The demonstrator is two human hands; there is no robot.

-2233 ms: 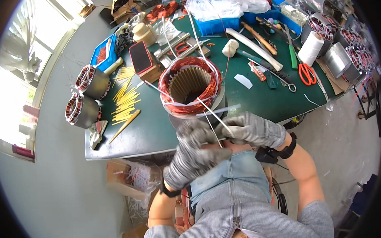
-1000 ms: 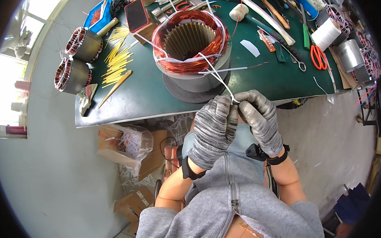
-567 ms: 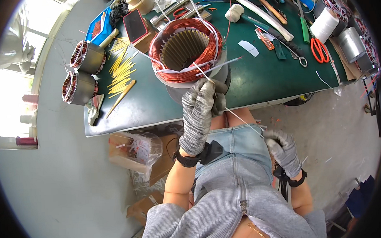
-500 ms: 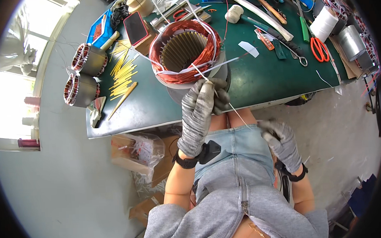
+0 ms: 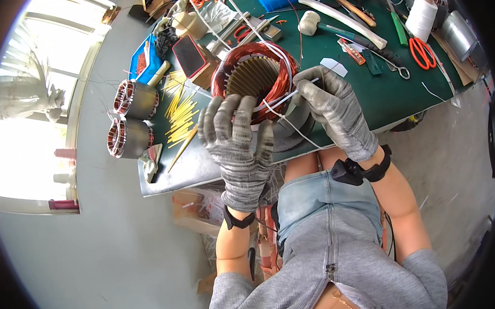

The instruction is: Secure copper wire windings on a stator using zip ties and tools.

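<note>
A motor stator (image 5: 257, 51) with reddish copper windings and a slotted core stands on the bench's front part. My left hand (image 5: 235, 149), in a grey striped glove, rests at its near-left rim with fingers spread; the fingertips cover part of the windings. Beside the near-right rim, my gloved right hand (image 5: 338, 111) pinches a thin white sleeve (image 5: 281, 101), which slants down toward the coil. From the near windings, a white lacing cord (image 5: 295, 127) hangs over the bench edge; its far end under the right hand is hard to make out.
Two smaller stators (image 5: 137, 101) stand at the left. Near them lie yellow strips (image 5: 182, 120), a pointed wooden stick (image 5: 182, 149) and a phone (image 5: 189, 55). A white-headed mallet (image 5: 309, 23), red-handled scissors (image 5: 422, 53) and a thread spool (image 5: 421, 15) lie to the right.
My left hand has let go of the cord and spread out at the stator's left. My right hand has risen from my lap to the white sleeve. The view has shifted slightly.
</note>
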